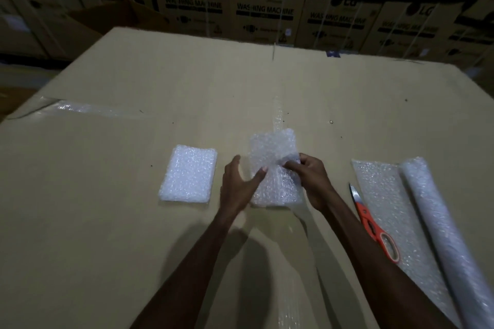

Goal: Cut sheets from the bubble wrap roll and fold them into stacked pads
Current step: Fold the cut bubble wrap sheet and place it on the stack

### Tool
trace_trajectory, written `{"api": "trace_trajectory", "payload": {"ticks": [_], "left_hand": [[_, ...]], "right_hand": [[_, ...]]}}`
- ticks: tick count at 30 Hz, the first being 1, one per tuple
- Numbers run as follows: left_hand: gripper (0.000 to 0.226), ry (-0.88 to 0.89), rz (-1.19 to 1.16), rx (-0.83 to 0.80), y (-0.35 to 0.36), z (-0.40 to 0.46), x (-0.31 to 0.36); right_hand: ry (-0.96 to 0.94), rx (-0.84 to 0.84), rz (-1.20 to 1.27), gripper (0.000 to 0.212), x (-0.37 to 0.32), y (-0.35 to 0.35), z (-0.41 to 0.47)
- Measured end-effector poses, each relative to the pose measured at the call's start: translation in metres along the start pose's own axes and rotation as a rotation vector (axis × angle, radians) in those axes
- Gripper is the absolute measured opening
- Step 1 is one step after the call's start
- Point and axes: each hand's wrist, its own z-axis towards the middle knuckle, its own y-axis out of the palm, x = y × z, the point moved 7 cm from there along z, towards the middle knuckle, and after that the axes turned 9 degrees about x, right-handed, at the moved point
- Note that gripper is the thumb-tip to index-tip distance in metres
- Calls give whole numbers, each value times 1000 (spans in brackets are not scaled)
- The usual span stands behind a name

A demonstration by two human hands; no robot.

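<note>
While your right hand (pixel 310 176) pinches the upper right part of the half-folded sheet (pixel 272 168), thumb and fingers curled onto the plastic, your left hand (pixel 240 181) lies mostly open against its left edge — fingers fairly straight, thumb reaching across onto the bubbles. The sheet sits in the middle of the cardboard top (pixel 133 222), its far end lifted a little off the surface. That grip looks meant to keep the layers lined up as the fold is pressed; the left hand serves as a stop so the edge does not slide.

One finished pad (pixel 188 173) lies flat just to the left of your hands, apart from the sheet. It is the start of the stack, by my reading, and is close enough to drop the next pad onto.

To your right, the scissors (pixel 374 224) rest with orange handles toward you and blades pointing away, lying partly on the loose tail of the bubble wrap roll (pixel 438 227). The roll lies at an angle along the right edge, its unrolled end spread toward the centre — likely left ready for the next cut.

Printed cartons (pixel 264 13) are stacked behind the work surface.

Judgement: folding stage, second pad not yet flattened or stacked.
</note>
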Motion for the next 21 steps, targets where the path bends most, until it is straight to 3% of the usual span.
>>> {"api": "trace_trajectory", "payload": {"ticks": [2,6,8,11,21], "left_hand": [[105,-162,-351,-124,-3,-1,8],[41,-205,-566,-375,-14,2,20],[23,-178,-575,-336,-25,7,22],[17,-172,-546,-220,-50,18,17],[33,-185,-340,23,-156,79,-35]], "right_hand": [[-34,-68,47,21,-18,5,-8],[-78,-121,100,16,-39,16,-19],[-46,-110,129,16,-38,20,-19],[4,-70,76,19,-25,33,-16],[154,-84,82,19,3,137,-14]]}}
